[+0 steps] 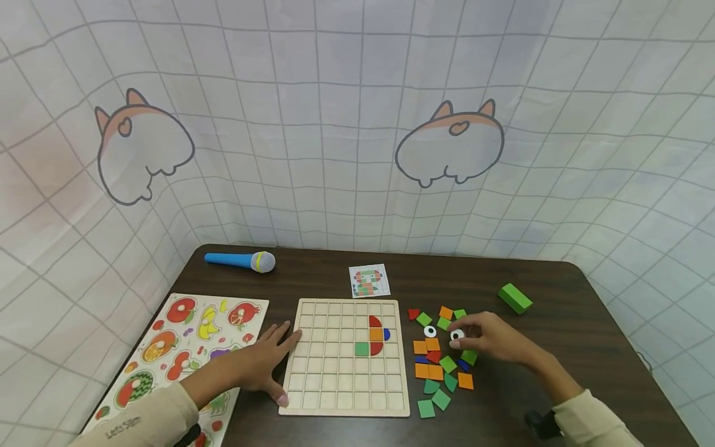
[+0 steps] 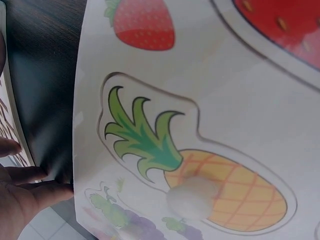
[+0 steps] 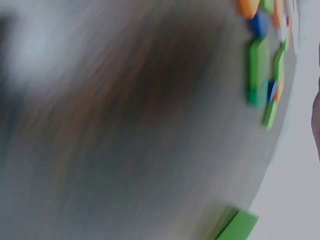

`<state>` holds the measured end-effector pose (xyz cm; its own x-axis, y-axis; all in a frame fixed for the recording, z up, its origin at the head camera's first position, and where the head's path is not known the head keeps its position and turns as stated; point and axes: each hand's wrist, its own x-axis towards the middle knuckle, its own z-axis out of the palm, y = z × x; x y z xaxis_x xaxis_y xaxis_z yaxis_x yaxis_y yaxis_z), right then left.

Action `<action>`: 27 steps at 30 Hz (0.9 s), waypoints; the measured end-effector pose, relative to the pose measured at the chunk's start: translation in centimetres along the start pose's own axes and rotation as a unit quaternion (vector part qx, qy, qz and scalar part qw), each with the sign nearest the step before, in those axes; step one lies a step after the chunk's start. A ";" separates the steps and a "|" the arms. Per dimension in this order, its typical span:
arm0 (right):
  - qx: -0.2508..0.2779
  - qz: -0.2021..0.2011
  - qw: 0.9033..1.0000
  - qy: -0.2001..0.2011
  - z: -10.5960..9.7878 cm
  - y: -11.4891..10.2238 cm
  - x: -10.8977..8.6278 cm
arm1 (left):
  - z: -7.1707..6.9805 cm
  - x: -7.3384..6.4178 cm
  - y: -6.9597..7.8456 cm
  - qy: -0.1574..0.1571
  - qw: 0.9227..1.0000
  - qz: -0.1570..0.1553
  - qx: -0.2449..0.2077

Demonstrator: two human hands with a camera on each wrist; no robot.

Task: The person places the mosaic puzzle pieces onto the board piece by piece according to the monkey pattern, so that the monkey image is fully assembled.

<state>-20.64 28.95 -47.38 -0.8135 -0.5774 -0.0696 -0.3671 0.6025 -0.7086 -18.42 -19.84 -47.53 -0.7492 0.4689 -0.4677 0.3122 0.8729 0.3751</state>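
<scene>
A pale wooden grid board (image 1: 329, 372) lies in the middle of the table. Set in its cells are two red half-round pieces (image 1: 375, 321), an orange square (image 1: 377, 334), a blue half-round piece (image 1: 386, 334) and a green square (image 1: 362, 349). My left hand (image 1: 262, 363) spreads along the board's left edge, thumb at the lower corner and fingertips at the side. To the right, my right hand (image 1: 491, 338) pinches a white round piece with a black dot (image 1: 457, 335) between thumb and fingers, over the loose pieces. The right wrist view shows little of that hand.
Loose coloured pieces (image 1: 428, 371) lie right of the board, including another dotted white disc (image 1: 430, 331). A pattern card (image 1: 370, 280) sits behind it. A fruit puzzle (image 1: 195, 335) lies left, with a toy microphone (image 1: 240, 261) beyond. A green block (image 1: 515, 298) stands back right.
</scene>
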 end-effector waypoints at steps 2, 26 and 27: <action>0.015 -0.014 1.000 -0.015 0.4 -0.7 0.7 | 0.0 -0.1 0.0 -0.002 1.000 0.003 0.002; 0.010 -0.041 0.999 -0.027 7.0 -6.1 9.8 | 0.3 0.0 -0.1 0.011 1.000 -0.007 0.016; 0.013 -0.040 0.999 -0.027 7.2 -6.2 10.1 | 0.3 0.0 -0.1 0.012 1.000 -0.007 0.016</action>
<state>-23.34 15.40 -48.73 -0.7564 -0.6522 -0.0496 -0.4174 0.5397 -0.7311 -18.26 -19.90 -47.84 -0.7674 0.4530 -0.4538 0.3198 0.8838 0.3415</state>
